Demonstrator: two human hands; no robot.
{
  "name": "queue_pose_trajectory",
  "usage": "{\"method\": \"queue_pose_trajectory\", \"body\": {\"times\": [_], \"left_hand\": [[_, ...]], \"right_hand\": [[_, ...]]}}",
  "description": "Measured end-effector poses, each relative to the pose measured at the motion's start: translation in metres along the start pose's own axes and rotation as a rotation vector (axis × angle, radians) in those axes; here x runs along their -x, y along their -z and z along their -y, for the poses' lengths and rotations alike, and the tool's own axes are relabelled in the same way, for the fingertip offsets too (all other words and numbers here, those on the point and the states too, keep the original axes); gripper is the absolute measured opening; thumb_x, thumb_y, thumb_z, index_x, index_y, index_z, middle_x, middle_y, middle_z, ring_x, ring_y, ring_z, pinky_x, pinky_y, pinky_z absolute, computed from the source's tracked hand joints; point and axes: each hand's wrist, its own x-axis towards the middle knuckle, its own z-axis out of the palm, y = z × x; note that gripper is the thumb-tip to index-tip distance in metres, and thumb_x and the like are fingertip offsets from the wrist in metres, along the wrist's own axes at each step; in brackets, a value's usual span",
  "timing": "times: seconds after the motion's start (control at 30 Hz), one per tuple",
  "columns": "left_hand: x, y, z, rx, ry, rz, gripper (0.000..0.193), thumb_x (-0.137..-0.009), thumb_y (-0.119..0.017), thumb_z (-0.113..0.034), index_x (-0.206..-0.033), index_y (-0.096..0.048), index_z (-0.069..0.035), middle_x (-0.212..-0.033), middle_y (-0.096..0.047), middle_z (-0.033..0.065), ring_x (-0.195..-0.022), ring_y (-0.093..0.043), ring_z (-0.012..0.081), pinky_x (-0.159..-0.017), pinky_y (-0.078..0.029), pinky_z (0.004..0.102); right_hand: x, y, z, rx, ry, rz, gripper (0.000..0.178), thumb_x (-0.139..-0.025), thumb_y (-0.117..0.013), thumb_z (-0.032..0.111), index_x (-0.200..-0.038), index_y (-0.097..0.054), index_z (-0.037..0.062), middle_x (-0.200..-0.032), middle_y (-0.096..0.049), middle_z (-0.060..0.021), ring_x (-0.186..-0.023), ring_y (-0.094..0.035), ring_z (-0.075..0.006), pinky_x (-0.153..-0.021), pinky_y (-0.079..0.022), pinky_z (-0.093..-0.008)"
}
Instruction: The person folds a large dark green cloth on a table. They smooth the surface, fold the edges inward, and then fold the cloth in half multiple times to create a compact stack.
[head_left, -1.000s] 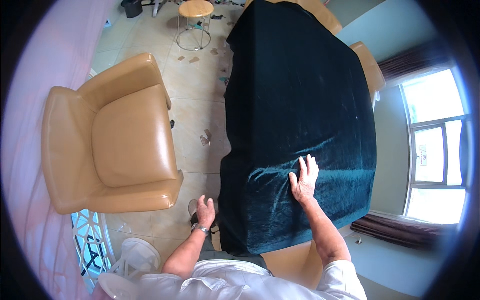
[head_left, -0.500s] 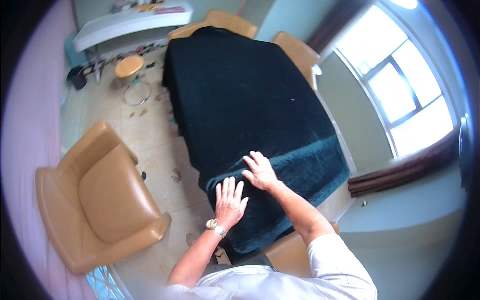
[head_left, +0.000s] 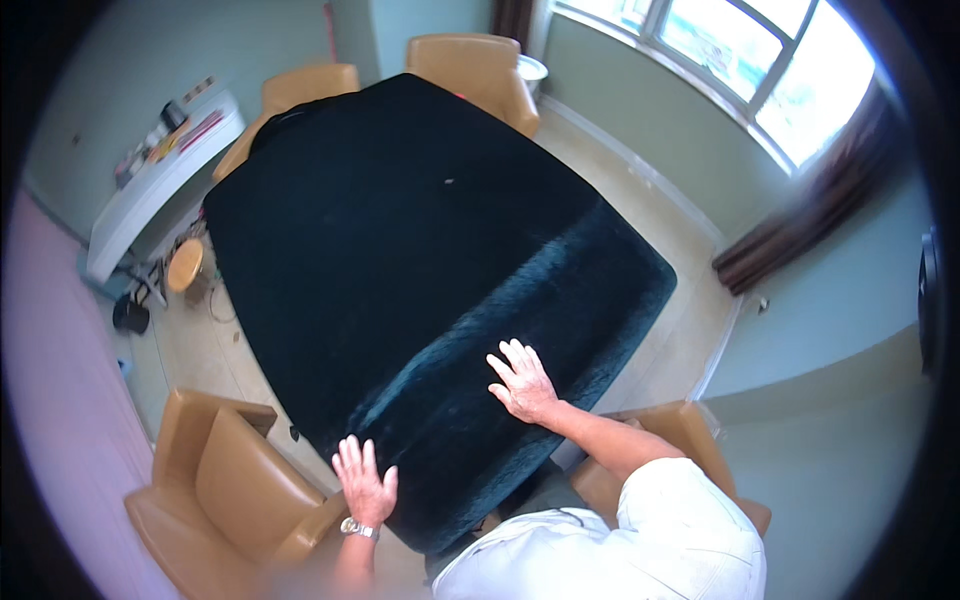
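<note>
A dark teal plush cloth (head_left: 400, 230) covers a large table in front of me. A lighter band of brushed pile runs slantwise across its near part. My left hand (head_left: 366, 484), below a wristwatch (head_left: 359, 528), is at the cloth's near left edge with its fingers spread. Farther to the right, my right hand (head_left: 524, 384) lies palm down over the cloth, fingers apart, on the near side of the light band. Neither hand grips anything. A tiny pale speck (head_left: 449, 181) sits on the far part of the cloth.
Tan armchairs stand around the table: one at the near left (head_left: 250, 490), one close by me at the right (head_left: 685, 440), others at the far end (head_left: 470, 75). Beyond the left side are a white desk (head_left: 165, 190), a round stool (head_left: 186, 265) and a black bin (head_left: 131, 314).
My hands have moved apart, the left one going toward the cloth's left edge. My view has turned to the right, and the light band now stretches diagonally over the cloth.
</note>
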Motion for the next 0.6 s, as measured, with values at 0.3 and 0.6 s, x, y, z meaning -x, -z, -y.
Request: {"method": "queue_pose_trajectory", "body": {"times": [0.3,0.6], "left_hand": [[-0.007,0.013,-0.011,-0.187,0.040,0.254,0.075,-0.095,-0.060,-0.023,-0.161,-0.036,0.001,-0.172,-0.022,0.0300,-0.161,-0.016,0.0473,-0.131,-0.011,0.0606],[-0.011,0.018,-0.022,-0.300,-0.005,0.201,0.066,-0.102,-0.062,-0.030,-0.161,-0.043,-0.005,-0.169,-0.032,0.0279,-0.158,-0.028,0.0467,-0.128,-0.024,0.0602]], "right_hand": [[0.046,0.079,-0.183,0.111,-0.298,-0.172,0.057,-0.096,-0.073,0.034,-0.145,-0.060,0.0088,-0.157,-0.047,-0.0216,-0.151,-0.038,-0.0423,-0.127,-0.027,-0.0580],[0.047,0.089,-0.192,0.122,-0.297,-0.153,0.056,-0.096,-0.072,0.037,-0.145,-0.060,0.0118,-0.158,-0.047,-0.0195,-0.152,-0.037,-0.0407,-0.127,-0.026,-0.0577]]}}
